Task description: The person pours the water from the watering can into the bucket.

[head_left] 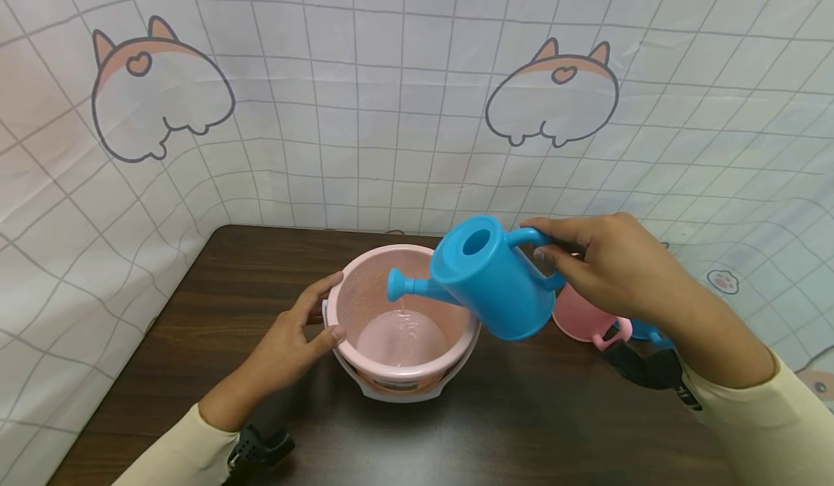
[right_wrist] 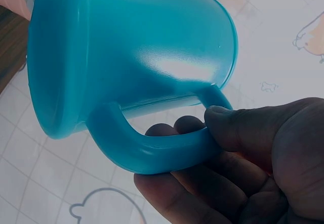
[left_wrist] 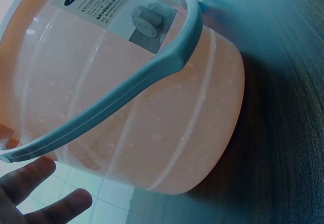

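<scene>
A pink bucket (head_left: 404, 376) stands upright on the table with a little water (head_left: 405, 337) in it. My left hand (head_left: 287, 345) holds its left rim, thumb and forefinger at the edge; in the left wrist view, two fingers (left_wrist: 63, 206) extend near its side. A grey carrying handle (left_wrist: 126, 95) hangs down the bucket's outside. My right hand (head_left: 609, 258) grips the handle of a blue watering can (head_left: 498, 283), tilted left above the bucket. From its spout head, a thin trickle falls into the bucket. The right wrist view shows fingers curled round the can's handle (right_wrist: 157, 153).
Behind my right forearm stand a pink cup-like vessel (head_left: 576, 316) with a handle and a partly hidden blue one (head_left: 641, 330). The dark wooden table (head_left: 260, 261) meets a white gridded cloth (head_left: 378, 109) at the back and left.
</scene>
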Motion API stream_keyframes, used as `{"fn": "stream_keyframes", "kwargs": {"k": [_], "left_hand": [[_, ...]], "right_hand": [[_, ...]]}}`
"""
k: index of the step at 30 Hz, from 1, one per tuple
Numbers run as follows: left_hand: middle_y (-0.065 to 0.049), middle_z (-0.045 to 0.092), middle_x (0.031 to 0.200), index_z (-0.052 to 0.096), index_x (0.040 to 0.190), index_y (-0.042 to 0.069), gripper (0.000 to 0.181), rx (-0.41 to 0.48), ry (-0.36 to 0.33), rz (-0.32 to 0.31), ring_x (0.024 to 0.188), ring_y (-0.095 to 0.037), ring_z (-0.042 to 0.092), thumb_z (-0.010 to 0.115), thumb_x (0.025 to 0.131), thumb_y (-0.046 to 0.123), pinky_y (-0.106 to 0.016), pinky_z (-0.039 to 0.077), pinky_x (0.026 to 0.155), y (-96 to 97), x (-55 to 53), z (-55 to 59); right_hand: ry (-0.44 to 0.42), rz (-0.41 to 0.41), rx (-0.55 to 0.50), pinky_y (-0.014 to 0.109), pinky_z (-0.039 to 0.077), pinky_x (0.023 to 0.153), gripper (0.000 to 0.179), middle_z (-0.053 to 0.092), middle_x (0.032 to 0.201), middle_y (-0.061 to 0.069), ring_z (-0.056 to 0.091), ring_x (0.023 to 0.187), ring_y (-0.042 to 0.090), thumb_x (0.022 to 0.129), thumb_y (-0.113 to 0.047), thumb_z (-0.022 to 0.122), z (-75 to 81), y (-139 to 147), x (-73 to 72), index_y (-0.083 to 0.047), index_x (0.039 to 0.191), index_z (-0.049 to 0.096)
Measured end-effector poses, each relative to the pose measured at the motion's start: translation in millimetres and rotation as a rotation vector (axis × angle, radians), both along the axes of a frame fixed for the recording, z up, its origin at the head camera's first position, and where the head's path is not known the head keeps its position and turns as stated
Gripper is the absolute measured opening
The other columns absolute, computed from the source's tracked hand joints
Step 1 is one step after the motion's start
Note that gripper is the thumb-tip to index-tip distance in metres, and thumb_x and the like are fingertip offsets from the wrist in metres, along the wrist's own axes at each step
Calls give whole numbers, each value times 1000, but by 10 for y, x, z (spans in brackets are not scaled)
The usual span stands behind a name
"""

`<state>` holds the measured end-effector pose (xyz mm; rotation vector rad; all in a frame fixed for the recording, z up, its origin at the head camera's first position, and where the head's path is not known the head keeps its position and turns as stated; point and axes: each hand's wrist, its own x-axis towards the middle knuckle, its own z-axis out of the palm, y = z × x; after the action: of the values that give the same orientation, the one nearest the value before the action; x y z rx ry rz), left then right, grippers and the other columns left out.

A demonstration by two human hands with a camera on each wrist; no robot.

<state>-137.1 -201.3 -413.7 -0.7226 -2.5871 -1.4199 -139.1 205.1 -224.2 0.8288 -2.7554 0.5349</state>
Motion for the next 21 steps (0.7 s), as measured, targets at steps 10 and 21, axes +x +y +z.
{"fn": "stream_keyframes", "kwargs": {"k": [10, 21], "left_hand": [[-7, 69, 125, 33, 159, 28, 70, -4, 3, 1, 115, -32, 65, 65, 98, 36, -58, 49, 88, 1, -1, 8], [-5, 68, 125, 33, 159, 31, 71, -9, -10, 11, 115, -32, 64, 65, 97, 35, -61, 49, 89, -2, 3, 13]], "right_hand": [[-3, 4, -1, 30, 45, 55, 41, 77, 99, 9, 67, 73, 13, 96, -12, 73, -1, -6, -3, -4, 135, 67], [-1, 2, 7, 29, 42, 52, 40, 77, 100, 10, 63, 68, 12, 97, -13, 72, 3, -9, -6, -5, 136, 67]]}}
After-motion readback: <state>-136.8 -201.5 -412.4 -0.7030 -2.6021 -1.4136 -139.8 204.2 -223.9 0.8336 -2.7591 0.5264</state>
